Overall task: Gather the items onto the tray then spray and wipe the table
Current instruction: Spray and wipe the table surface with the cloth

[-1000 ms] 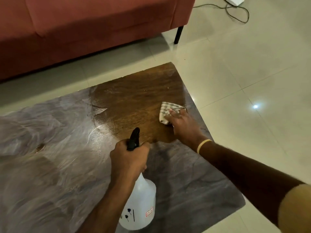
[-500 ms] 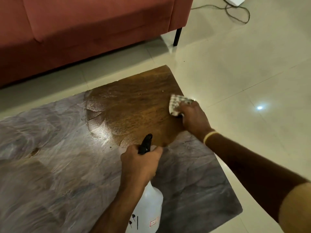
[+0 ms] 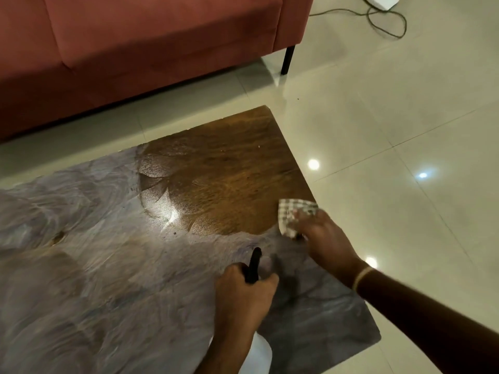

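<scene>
A low wooden table point(image 3: 216, 168) fills the view, shiny brown at its far right corner and streaked grey elsewhere. My right hand point(image 3: 324, 241) presses a checked cloth point(image 3: 290, 214) onto the table near its right edge; the hand is blurred and covers part of the cloth. My left hand point(image 3: 243, 298) grips the black trigger head of a white spray bottle point(image 3: 260, 354) held above the near part of the table. Most of the bottle is hidden under my wrist. No tray is in view.
A red sofa point(image 3: 135, 49) with a black leg point(image 3: 287, 59) stands behind the table. Glossy cream floor tiles point(image 3: 391, 117) lie to the right. A white box point(image 3: 382, 1) with a dark cable point(image 3: 388, 25) sits on the floor at the top right.
My right hand has slid the cloth along the table's right edge toward me. My left hand with the bottle has shifted right and lower in view.
</scene>
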A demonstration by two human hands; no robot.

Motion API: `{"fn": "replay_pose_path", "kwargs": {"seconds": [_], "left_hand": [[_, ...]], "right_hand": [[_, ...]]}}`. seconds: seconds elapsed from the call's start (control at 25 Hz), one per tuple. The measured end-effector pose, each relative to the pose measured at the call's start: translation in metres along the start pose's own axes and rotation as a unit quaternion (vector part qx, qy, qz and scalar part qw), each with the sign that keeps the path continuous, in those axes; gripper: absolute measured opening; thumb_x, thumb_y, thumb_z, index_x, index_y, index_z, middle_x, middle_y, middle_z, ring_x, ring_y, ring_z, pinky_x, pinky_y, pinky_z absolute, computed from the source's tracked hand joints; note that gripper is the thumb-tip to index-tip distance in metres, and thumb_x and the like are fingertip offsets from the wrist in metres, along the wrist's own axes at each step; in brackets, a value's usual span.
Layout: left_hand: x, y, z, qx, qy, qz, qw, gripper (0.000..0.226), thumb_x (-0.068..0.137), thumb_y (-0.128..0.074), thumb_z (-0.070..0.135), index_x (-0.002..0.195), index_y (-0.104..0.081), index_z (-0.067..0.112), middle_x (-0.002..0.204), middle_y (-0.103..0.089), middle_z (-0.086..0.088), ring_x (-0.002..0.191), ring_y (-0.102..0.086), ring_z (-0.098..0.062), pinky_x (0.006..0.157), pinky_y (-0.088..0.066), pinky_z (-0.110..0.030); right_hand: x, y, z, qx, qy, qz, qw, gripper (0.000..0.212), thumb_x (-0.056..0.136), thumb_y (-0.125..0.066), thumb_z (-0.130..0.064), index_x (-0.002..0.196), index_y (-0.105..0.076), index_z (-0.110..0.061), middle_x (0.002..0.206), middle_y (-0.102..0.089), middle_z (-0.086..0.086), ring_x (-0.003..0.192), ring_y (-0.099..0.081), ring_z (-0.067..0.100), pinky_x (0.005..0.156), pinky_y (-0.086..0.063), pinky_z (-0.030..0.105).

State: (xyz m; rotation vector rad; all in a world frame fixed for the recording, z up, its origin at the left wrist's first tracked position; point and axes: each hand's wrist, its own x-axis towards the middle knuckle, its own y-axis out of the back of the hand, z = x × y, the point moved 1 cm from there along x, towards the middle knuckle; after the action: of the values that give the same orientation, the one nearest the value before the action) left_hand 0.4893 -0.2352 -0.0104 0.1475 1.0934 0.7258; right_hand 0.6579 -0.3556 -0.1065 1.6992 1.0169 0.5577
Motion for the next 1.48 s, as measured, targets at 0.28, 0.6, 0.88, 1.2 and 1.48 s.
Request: {"fn": "replay_pose_path", "kwargs": {"seconds": [0.28,0.6,0.88,1.2,1.48], "left_hand": [[0.001,-0.024,0.001,-0.022,0.020,-0.031,0.999,0.022,0.073,-0.077,0.035,0.077,-0.060,0.022,0.072,-0.067,-0.002,0.059,-0.065,-0.016,0.050,-0.054,-0.027],[-0.008,-0.024,-0.006,0.017,-0.038,-0.012,0.999,0.026,0.071,-0.077,0.034,0.066,-0.056,0.018,0.056,-0.054,0.002,0.051,-0.055,-0.013,0.047,-0.040,-0.023],[-0.006,-0.027,-0.010,-0.024,0.025,0.037,0.999,0.030,0.073,-0.076,0.034,0.063,-0.056,0.016,0.060,-0.059,-0.005,0.055,-0.061,-0.020,0.049,-0.048,-0.026],[-0.014,-0.013,-0.028,0.017,-0.067,0.078,0.994,0.027,0.074,-0.079,0.029,0.064,-0.055,0.019,0.060,-0.060,-0.003,0.060,-0.059,-0.018,0.050,-0.038,-0.025],[-0.016,0.001,-0.047,0.022,-0.040,0.054,0.997,0.021,0.078,-0.075,0.024,0.071,-0.058,0.015,0.064,-0.060,-0.003,0.058,-0.058,-0.015,0.049,-0.040,-0.025]], "right_hand": [[0.053,0.008,0.022,0.023,-0.085,0.021,0.996,0.041,0.086,-0.057,-0.005,0.119,-0.070,-0.026,0.129,-0.064,-0.001,0.122,-0.052,0.023,0.101,-0.049,0.039],[-0.090,-0.002,0.009,0.057,-0.049,0.010,0.997,0.038,0.081,-0.072,-0.010,0.114,-0.070,-0.028,0.117,-0.068,0.003,0.105,-0.059,0.021,0.083,-0.058,0.034],[-0.020,-0.008,0.006,-0.001,-0.078,-0.012,0.997,0.046,0.079,-0.070,-0.004,0.121,-0.066,-0.023,0.134,-0.060,0.004,0.119,-0.053,0.033,0.091,-0.054,0.046],[-0.016,0.007,0.003,-0.005,-0.058,0.013,0.998,0.042,0.073,-0.072,-0.001,0.110,-0.073,-0.021,0.116,-0.071,0.005,0.108,-0.063,0.030,0.084,-0.058,0.043],[-0.061,-0.019,-0.059,0.032,0.057,-0.074,0.995,0.048,0.074,-0.078,-0.018,0.119,-0.066,-0.031,0.123,-0.065,-0.002,0.107,-0.060,0.024,0.083,-0.058,0.037]]}}
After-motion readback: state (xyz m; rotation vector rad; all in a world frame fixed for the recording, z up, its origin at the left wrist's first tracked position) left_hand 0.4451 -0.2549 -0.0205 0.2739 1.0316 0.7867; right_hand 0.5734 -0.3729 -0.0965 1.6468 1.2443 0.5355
